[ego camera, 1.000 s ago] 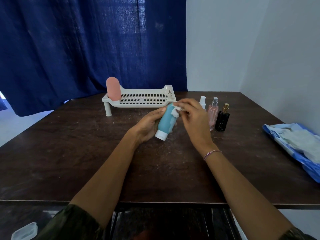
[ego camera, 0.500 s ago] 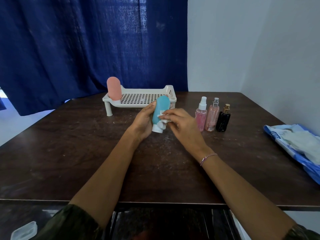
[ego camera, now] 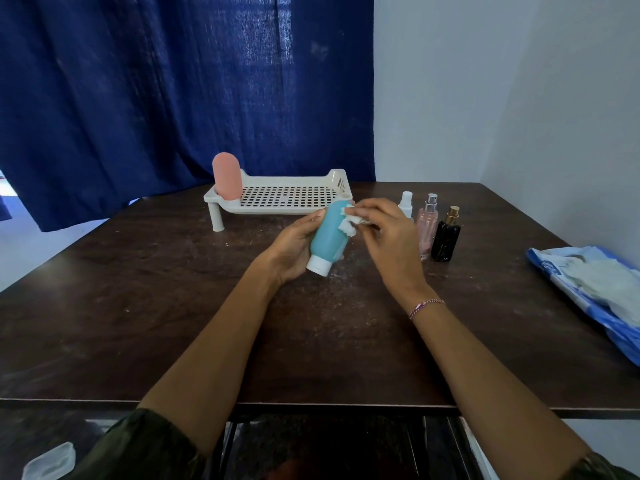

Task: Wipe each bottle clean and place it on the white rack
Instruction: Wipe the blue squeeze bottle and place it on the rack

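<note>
Above a dark wooden bench [ego camera: 166, 292], the left grip [ego camera: 294, 247], a bare hand, curls round a teal bottle [ego camera: 330, 237] tilted cap-down. The right grip [ego camera: 389, 245] pinches a white wipe [ego camera: 349, 226] against the bottle's upper side. Just behind stands a white rack [ego camera: 277, 211], with a pink bottle [ego camera: 227, 174] upright at its left end.

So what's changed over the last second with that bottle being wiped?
The right hand slid the white wipe down toward the cap, then back up to the upper end of the teal bottle. The bottle tipped upright, then tilted again. The left hand kept its grip throughout. The pink bottle on the white rack and the three small bottles stayed put.
</note>
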